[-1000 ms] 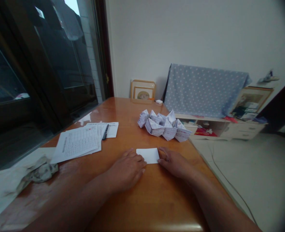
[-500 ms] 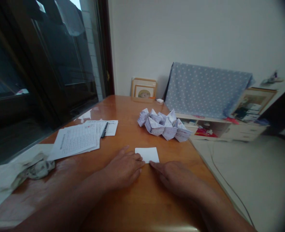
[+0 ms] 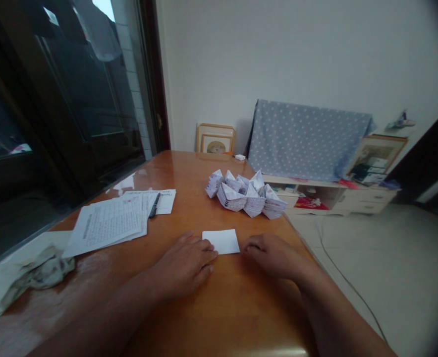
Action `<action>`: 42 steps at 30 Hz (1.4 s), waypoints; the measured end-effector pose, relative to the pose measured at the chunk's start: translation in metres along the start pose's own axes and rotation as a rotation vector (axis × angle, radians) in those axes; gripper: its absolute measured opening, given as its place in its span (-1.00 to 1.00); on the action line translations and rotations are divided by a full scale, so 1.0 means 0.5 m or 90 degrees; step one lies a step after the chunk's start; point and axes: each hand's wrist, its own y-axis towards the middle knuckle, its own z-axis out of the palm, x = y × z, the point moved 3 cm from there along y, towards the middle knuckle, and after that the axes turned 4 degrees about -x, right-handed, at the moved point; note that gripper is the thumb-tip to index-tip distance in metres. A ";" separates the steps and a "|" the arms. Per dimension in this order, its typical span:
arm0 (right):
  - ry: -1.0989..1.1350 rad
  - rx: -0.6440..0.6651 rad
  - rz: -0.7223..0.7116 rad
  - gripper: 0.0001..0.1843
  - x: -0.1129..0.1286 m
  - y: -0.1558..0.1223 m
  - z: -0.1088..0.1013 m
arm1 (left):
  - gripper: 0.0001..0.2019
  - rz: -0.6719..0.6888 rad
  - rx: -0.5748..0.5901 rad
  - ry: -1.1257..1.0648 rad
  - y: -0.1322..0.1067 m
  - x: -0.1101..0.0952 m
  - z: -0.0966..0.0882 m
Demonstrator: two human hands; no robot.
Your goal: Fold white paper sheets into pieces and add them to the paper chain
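A small white rectangle of paper (image 3: 224,241) lies flat on the wooden table in front of me. My left hand (image 3: 190,263) rests palm down at its left side, fingers stretched out and their tips pressing its lower left corner. Just beyond the lower right corner is my right hand (image 3: 269,255), fingers curled in and nothing visible in them. Whether its fingertips touch the paper's edge I cannot tell.
Folded paper pieces (image 3: 245,193) stand clustered behind the paper. Printed sheets (image 3: 107,220) with a black pen (image 3: 154,205) on them lie left, near a crumpled cloth (image 3: 50,267). The table's right edge (image 3: 301,233) runs close by my right hand.
My right hand has slid right along the paper's near edge, and its pointing finger has curled in. My left hand still holds the paper down. The whole view has shifted slightly.
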 end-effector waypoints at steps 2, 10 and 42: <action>0.015 -0.064 0.008 -0.79 -0.014 0.026 0.008 | -0.72 0.003 -0.006 -0.006 0.003 -0.002 -0.002; 0.088 -0.058 0.061 -0.77 -0.034 0.060 0.060 | -0.77 0.003 -0.010 -0.006 0.010 -0.018 -0.003; 0.417 -0.058 0.033 -0.79 0.001 0.057 0.085 | -0.69 0.006 -0.090 -0.136 0.011 -0.013 -0.003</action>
